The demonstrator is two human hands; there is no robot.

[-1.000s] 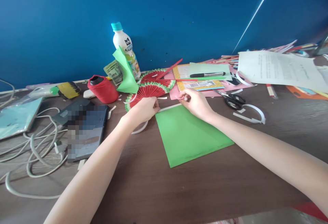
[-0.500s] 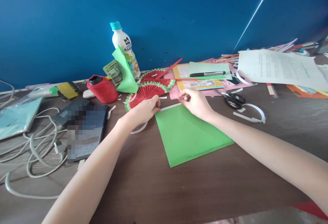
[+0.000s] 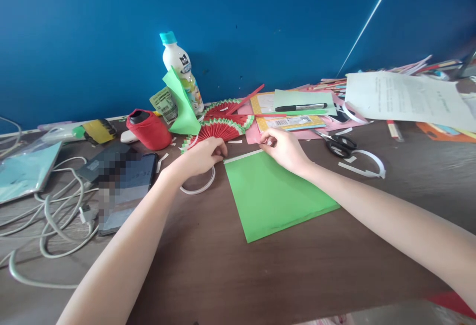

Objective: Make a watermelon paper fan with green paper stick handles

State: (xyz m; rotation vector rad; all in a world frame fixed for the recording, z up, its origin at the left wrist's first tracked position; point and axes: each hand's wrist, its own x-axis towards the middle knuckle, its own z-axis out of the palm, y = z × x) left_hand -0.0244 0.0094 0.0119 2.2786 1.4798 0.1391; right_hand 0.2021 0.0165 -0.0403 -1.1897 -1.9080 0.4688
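A green paper sheet [image 3: 271, 196] lies flat on the brown table [image 3: 230, 270]. Along its far edge runs a thin white paper strip [image 3: 243, 156]. My left hand [image 3: 199, 157] pinches the strip's left end, fingers closed. At the strip's right end, by the sheet's far right corner, my right hand [image 3: 284, 149] is also closed in a pinch. A loose curl of white strip [image 3: 199, 186] lies under my left wrist. Just behind my left hand sit two red pleated paper fans with green and white rims [image 3: 219, 129].
Black scissors [image 3: 336, 144] and white strip offcuts [image 3: 366, 163] lie to the right. A black marker [image 3: 301, 108] rests on coloured papers. A bottle [image 3: 182, 74], red cup [image 3: 148, 129], phone [image 3: 124, 188] and white cables [image 3: 55, 216] crowd the left. Blue wall behind.
My left hand has slid a little left and away from the sheet's corner, and more of the white curl under it now shows. The right hand has hardly moved.
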